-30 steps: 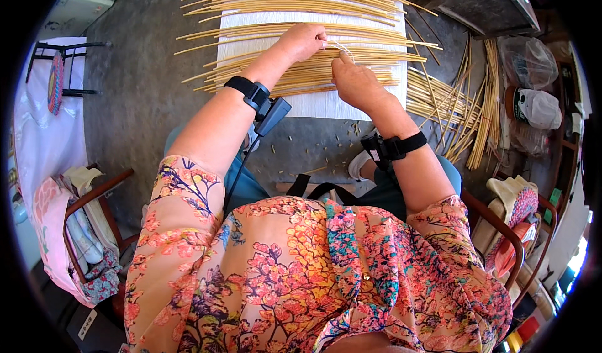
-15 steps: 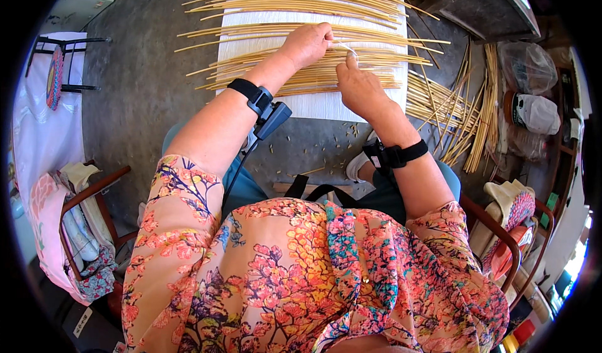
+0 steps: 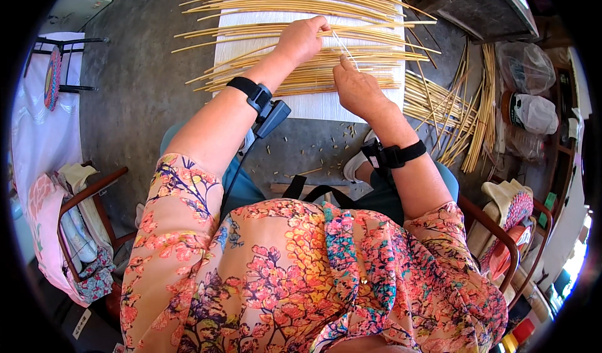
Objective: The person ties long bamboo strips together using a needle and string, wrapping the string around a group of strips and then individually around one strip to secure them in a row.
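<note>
Long pale yellow straw-like sticks (image 3: 301, 52) lie in rows across a white cloth (image 3: 313, 105) on the ground in front of me. My left hand (image 3: 302, 38) rests curled on the sticks, gripping a few of them. My right hand (image 3: 355, 88) sits just to the right and nearer to me, pinching a thin pale strand (image 3: 343, 44) that rises from its fingertips. Both wrists wear black bands.
More sticks lie heaped on the grey floor at the right (image 3: 448, 111). Clear plastic bags (image 3: 527, 71) and a dark box (image 3: 476, 5) stand at the far right. Wooden chairs with cloth flank me, one at the left (image 3: 81, 209) and one at the right (image 3: 501, 240).
Both hands have shifted slightly along the sticks; the right hand has lifted the thin strand up from the bundle.
</note>
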A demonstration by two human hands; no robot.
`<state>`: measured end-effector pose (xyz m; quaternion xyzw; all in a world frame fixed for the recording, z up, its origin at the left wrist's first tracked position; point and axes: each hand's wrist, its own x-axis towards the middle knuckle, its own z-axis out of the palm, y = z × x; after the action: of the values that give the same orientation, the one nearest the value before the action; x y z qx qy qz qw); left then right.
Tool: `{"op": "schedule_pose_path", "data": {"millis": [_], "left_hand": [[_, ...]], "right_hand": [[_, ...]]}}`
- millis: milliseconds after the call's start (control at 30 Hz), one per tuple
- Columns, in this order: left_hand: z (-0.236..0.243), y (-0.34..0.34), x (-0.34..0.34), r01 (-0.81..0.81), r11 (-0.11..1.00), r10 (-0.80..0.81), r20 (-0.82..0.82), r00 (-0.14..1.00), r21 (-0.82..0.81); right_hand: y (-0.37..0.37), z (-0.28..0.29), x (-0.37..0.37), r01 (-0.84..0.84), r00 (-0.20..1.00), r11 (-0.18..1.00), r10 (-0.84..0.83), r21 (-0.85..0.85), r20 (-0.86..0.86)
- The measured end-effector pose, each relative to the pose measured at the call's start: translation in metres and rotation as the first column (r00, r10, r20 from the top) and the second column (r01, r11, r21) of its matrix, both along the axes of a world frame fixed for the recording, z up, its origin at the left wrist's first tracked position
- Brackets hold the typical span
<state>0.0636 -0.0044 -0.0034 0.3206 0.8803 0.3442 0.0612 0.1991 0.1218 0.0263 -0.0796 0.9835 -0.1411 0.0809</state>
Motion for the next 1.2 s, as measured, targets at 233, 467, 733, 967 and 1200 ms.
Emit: {"op": "schedule_pose_path", "data": {"millis": [233, 467, 733, 967, 1200], "left_hand": [[0.017, 0.007, -0.006, 0.002, 1.0, -0.005, 0.117, 0.993, 0.03], [0.014, 0.006, -0.01, 0.065, 0.997, -0.061, 0.116, 0.991, -0.029], [0.005, 0.011, -0.001, 0.127, 0.986, -0.103, 0.2, 0.974, -0.111], [0.014, 0.021, 0.002, 0.252, 0.968, -0.245, 0.178, 0.953, -0.015], [0.024, 0.02, 0.005, 0.399, 0.915, -0.369, 0.28, 0.886, -0.059]], "right_hand": [[0.003, 0.003, 0.003, -0.008, 0.998, 0.999, 0.011, -0.047, 0.06], [0.004, 0.005, 0.001, -0.005, 0.998, 0.998, 0.009, -0.066, 0.07], [0.004, 0.004, 0.003, 0.012, 1.0, 0.995, -0.009, -0.098, 0.026], [0.003, 0.015, -0.005, -0.063, 0.994, 0.984, 0.077, -0.164, 0.076], [0.012, 0.008, -0.001, 0.094, 0.982, 0.995, -0.089, -0.021, 0.167]]}}
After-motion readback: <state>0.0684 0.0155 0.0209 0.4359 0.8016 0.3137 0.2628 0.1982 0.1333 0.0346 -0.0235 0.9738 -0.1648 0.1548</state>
